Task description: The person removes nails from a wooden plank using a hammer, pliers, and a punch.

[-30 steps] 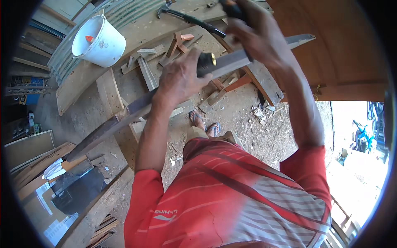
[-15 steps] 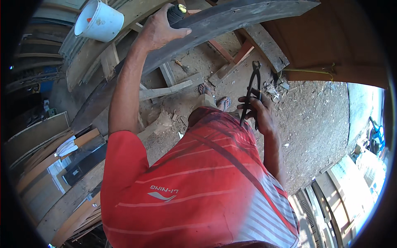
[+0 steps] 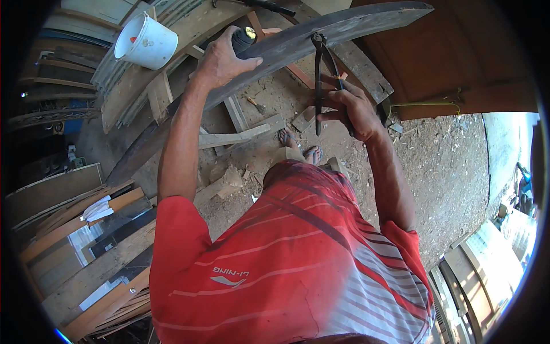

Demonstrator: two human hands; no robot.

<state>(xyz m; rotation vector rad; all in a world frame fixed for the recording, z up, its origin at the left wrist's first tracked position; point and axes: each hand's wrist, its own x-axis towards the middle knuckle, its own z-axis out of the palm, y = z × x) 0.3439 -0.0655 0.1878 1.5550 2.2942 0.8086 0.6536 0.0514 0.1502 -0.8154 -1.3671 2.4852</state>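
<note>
Pincers (image 3: 322, 69), dark metal, gripping long curved weathered plank (image 3: 321, 31)

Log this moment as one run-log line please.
left hand: steadies dark plank | right hand: grips pincers on plank edge

My right hand (image 3: 350, 109) has come up from down by my waist, where it hung half a second ago, and now sets the pincers (image 3: 322, 69) with their head against the edge of the long dark plank (image 3: 321, 34). A second back that hand lay on the plank itself. My left hand (image 3: 220, 57) has shifted from the plank's middle to a dark cylinder (image 3: 243, 39) on it
</note>
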